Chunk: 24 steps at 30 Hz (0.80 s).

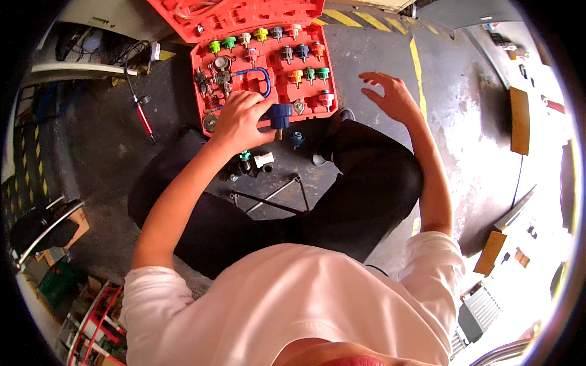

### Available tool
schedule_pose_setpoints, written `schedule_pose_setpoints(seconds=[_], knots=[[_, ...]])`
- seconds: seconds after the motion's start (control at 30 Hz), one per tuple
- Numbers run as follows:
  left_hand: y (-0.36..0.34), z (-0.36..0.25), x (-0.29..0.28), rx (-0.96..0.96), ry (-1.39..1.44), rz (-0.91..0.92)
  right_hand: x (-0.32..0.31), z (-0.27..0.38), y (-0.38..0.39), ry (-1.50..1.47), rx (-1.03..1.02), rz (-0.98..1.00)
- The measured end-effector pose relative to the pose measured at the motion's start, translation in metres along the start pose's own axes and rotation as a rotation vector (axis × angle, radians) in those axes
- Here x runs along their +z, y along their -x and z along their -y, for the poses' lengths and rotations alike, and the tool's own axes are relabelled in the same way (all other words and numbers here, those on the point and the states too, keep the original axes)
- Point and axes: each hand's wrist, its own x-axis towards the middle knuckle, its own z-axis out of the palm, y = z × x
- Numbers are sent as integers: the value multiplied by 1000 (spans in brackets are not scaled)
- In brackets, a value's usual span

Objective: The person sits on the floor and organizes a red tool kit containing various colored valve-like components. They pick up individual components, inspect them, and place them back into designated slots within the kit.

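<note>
My left hand [241, 124] grips a dark blue adapter cap [281, 111] with a brass stem pointing down, above the near edge of an open red case [333, 91]. The case holds rows of coloured adapter caps, with a gauge [222, 63] and a blue hose [267, 78] among them. Beneath the held cap, a smaller blue fitting [297, 140] is on the floor. Close by stand a green-topped fitting [245, 156] and a white fitting [264, 160]. Out to the right of the case, my right hand [390, 96] hovers with its fingers apart and nothing in them.
A red hand pump [144, 119] with a small gauge and hose lies left of the case. Thin metal legs [274, 202] show between my crossed legs. Cabinets with open shelves [97, 70] stand at the left. Yellow floor stripes [418, 76] run along the right and back.
</note>
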Motion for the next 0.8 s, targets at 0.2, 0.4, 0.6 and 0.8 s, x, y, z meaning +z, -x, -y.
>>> schedule_pose_setpoints(seconds=[0.2,0.4,0.6,0.8], knots=[[12,-13,-11,94,94,14,25,119,35,140,-143,84],[23,-5,-12,143,-2,168,105,148,14,-170,-194,171],[35,-7,-18,84,27,246,122,121,18,-248,-129,243],[25,-12,2,111,36,276,150,88,46,-383,-80,135]])
